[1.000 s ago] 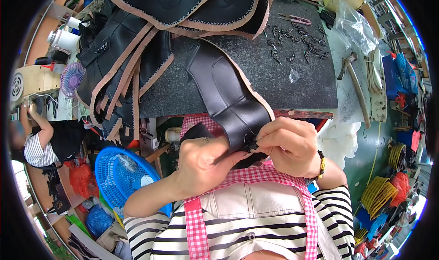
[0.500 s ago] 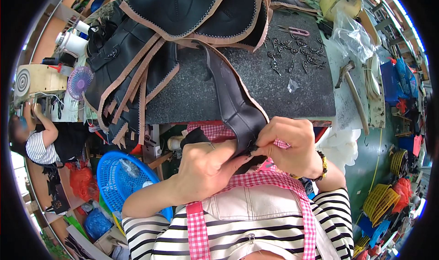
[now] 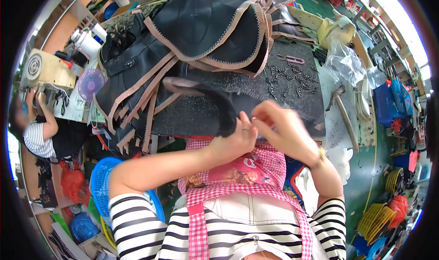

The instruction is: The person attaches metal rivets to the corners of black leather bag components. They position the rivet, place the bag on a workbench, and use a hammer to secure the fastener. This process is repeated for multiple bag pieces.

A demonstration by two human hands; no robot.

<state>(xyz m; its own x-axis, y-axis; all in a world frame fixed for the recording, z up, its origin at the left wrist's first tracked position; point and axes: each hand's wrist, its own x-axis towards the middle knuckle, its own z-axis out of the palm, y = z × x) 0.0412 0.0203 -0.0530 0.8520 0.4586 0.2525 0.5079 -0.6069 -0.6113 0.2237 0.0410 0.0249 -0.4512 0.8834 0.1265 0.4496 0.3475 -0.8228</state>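
In the head view, the left hand [image 3: 235, 142] has its fingers clamped on the lower end of a curved black leather-look panel [image 3: 225, 109], which arches above the near edge of the dark speckled worktop [image 3: 183, 123]. The right hand [image 3: 291, 131] is close beside it, thumb and forefinger near the left fingertips; blur hides whether they pinch anything, so I cannot tell. Handling it well likely calls for a firm left hold close to the edge being worked, a loose, uncreased free end, and clearance from the stacked zigzag-edged panels [image 3: 196, 33] and the black hook-shaped metal fittings [image 3: 271, 91].
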